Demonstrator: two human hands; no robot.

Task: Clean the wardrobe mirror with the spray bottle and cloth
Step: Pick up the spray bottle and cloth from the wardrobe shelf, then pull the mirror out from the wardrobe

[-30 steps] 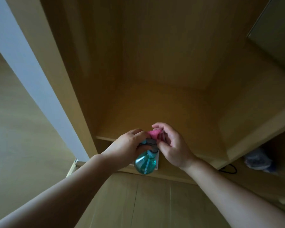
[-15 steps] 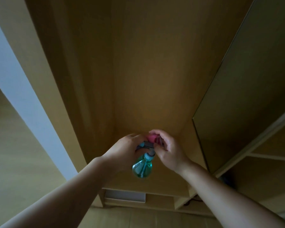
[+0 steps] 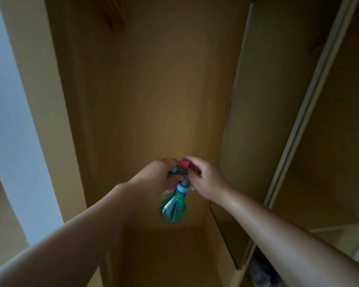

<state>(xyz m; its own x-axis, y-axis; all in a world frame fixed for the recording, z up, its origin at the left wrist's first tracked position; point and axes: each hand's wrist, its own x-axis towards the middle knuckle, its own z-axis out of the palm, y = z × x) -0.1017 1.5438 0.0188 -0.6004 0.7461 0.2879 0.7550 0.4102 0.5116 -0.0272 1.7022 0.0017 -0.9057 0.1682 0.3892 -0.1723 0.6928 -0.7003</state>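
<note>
A teal see-through spray bottle [image 3: 173, 207] with a grey and blue spray head hangs in front of the open wardrobe compartment. My left hand [image 3: 153, 179] grips its head from the left. My right hand [image 3: 203, 179] is closed on a pink cloth [image 3: 186, 163] bunched against the top of the spray head; a bit of pink also shows under my left hand. Both hands touch at the bottle's head. The dark panel [image 3: 249, 112] to the right may be the mirror door, seen edge-on; I cannot tell for sure.
The wardrobe's wooden back wall [image 3: 153, 100] fills the middle. A pale wall [image 3: 13, 121] stands at the left beyond the wardrobe's side panel. Shelves [image 3: 330, 183] lie at the right, with dim objects [image 3: 259, 272] low down under them.
The view has tilted upward along the wardrobe interior. Both hands keep hold of the bottle and cloth, raised together; the bottle hangs more freely below the hands.
</note>
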